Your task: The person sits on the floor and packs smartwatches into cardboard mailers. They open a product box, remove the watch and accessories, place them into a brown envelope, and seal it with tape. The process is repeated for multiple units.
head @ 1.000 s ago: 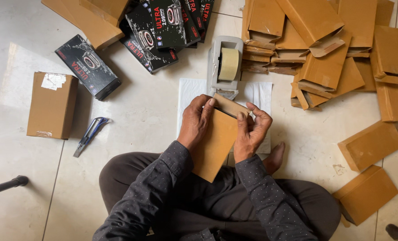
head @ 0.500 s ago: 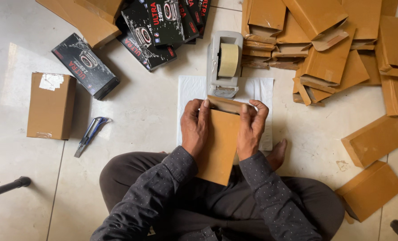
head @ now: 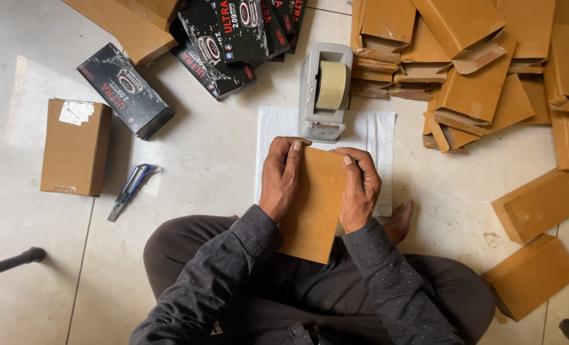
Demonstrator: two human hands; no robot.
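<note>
A person is sitting cross-legged on the pale tiled floor [head: 214,160], both forearms reaching toward twelve o'clock. The left hand [head: 283,179] and the right hand [head: 360,188] are each closing around a long side of a flat brown cardboard box [head: 315,204], thumbs pressing on its top face; the box is resting on the lap, at the middle of the view.

At one to three o'clock a heap of folded brown cartons [head: 482,70] is spreading out, several with end flaps hanging open and showing nothing inside. At eleven to twelve o'clock black printed boxes [head: 230,35] are lying overlapped, all shut. At nine o'clock a closed brown carton [head: 74,148] is standing apart. A white sheet [head: 374,137] is lying under a grey tape dispenser [head: 325,89] just beyond the fingertips, holding a roll. A blue utility knife [head: 129,190] is lying near eight o'clock.
</note>
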